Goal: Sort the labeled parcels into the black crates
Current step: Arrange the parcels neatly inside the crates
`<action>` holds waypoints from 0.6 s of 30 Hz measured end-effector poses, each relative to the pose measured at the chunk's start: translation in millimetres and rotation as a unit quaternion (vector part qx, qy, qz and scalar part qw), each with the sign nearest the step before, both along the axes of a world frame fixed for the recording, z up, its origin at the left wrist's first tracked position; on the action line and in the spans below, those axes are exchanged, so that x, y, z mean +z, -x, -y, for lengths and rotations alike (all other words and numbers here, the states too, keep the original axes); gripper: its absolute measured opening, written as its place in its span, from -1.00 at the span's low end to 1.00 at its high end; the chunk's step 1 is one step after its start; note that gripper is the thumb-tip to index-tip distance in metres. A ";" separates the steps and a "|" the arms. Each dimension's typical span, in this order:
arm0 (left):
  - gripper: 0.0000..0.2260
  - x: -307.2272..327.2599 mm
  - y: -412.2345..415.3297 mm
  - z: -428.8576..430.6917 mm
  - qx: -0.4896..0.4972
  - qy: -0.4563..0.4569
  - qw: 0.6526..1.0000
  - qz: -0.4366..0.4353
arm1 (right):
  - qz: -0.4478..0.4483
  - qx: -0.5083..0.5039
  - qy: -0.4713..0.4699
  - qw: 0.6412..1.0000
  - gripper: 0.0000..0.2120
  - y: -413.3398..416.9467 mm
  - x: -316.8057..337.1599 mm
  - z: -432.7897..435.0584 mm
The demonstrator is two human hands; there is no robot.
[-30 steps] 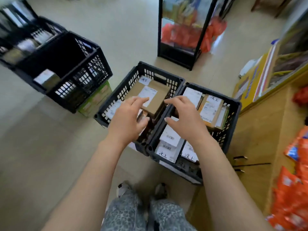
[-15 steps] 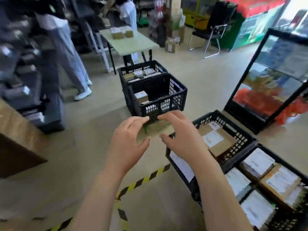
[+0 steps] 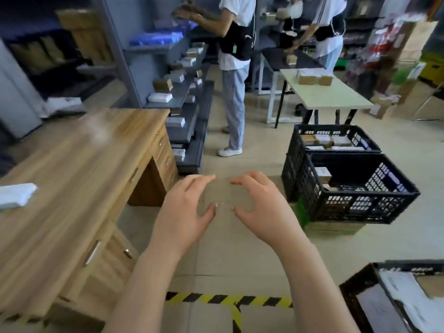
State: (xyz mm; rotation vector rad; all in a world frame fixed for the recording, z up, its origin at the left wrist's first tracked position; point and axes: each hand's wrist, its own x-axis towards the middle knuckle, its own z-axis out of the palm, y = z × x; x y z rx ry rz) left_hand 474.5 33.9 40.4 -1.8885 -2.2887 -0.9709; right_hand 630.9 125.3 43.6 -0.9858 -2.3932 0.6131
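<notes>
A small brown cardboard parcel [image 3: 224, 197] is held in front of me, blurred, between both hands. My left hand [image 3: 186, 211] grips its left end with fingers over the top and thumb beneath. My right hand [image 3: 262, 207] grips its right end the same way. To the right stand two black crates: the nearer black crate [image 3: 360, 210] holds a few parcels, and the farther black crate [image 3: 336, 131] behind it holds several. The corner of another black crate [image 3: 355, 296] with white-labeled parcels shows at the bottom right.
A wooden desk [image 3: 79, 179] with drawers fills the left, with a white parcel [image 3: 15, 195] on it. Grey shelves [image 3: 185, 104] carry parcels behind it. Two people [image 3: 234, 75] work at the back near a pale table [image 3: 322, 92]. Yellow-black tape [image 3: 228, 299] marks the floor.
The view has swung left from the crates at my feet to the desk and shelves. Both hands took up a brown parcel and hold it in front of me.
</notes>
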 end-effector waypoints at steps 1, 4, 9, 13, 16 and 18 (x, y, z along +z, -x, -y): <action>-0.54 -0.1 13.3 2.3 0.017 -0.005 1.000 0.003 | -0.001 0.017 0.002 1.000 -0.54 16.6 0.9 -2.8; -0.54 -2.4 52.9 3.9 0.067 -0.016 0.997 0.021 | 0.004 0.077 -0.001 0.997 -0.54 66.7 2.7 -16.0; -0.54 -7.3 122.2 -5.1 0.171 -0.014 0.985 0.028 | 0.019 0.176 -0.024 0.984 -0.54 158.0 5.0 -55.3; -0.54 -6.9 174.1 -15.3 0.264 -0.016 0.963 0.045 | 0.008 0.250 -0.038 0.967 -0.56 232.8 9.5 -94.3; -0.56 -6.2 204.5 -19.3 0.335 -0.029 0.940 0.063 | 0.013 0.306 -0.047 0.951 -0.57 285.9 11.6 -116.2; -0.56 -9.0 220.1 -20.5 0.377 -0.030 0.923 0.073 | 0.013 0.348 -0.048 0.936 -0.57 317.3 10.4 -123.3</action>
